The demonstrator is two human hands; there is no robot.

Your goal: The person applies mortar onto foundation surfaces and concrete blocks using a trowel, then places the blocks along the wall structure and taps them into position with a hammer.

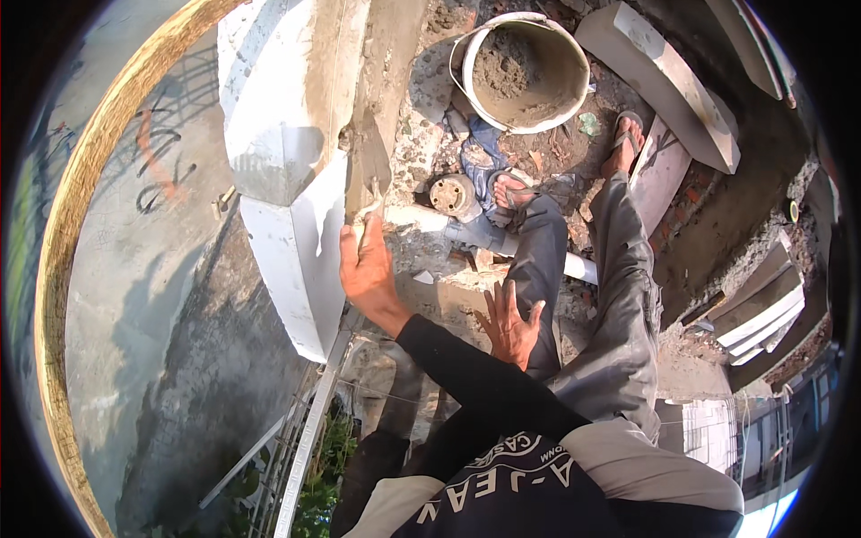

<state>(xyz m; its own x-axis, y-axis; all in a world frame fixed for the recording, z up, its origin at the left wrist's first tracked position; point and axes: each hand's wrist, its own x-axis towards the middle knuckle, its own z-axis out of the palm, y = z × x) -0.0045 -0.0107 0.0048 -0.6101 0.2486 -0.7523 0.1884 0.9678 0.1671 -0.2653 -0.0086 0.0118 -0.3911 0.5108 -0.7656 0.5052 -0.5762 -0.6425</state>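
Note:
My right arm crosses over my left, and my right hand (372, 280) grips a trowel (369, 161) by its handle. The grey blade points away from me and lies along a pale, mortar-smeared edge, beside a white angled slab (291, 260). My left hand (511, 330) has its fingers spread, back upward, against the lower part of my left trouser leg. Beyond my feet stands a white bucket (574, 76) with wet grey mortar (505, 72) in it.
A round capped pipe end (455, 195) and a white pipe (580, 268) lie near my left foot. Long pale concrete blocks (664, 81) lean at the far right. A dark blue cloth (482, 152) lies below the bucket. At left, a curved wooden edge (56, 269) borders a grey wall.

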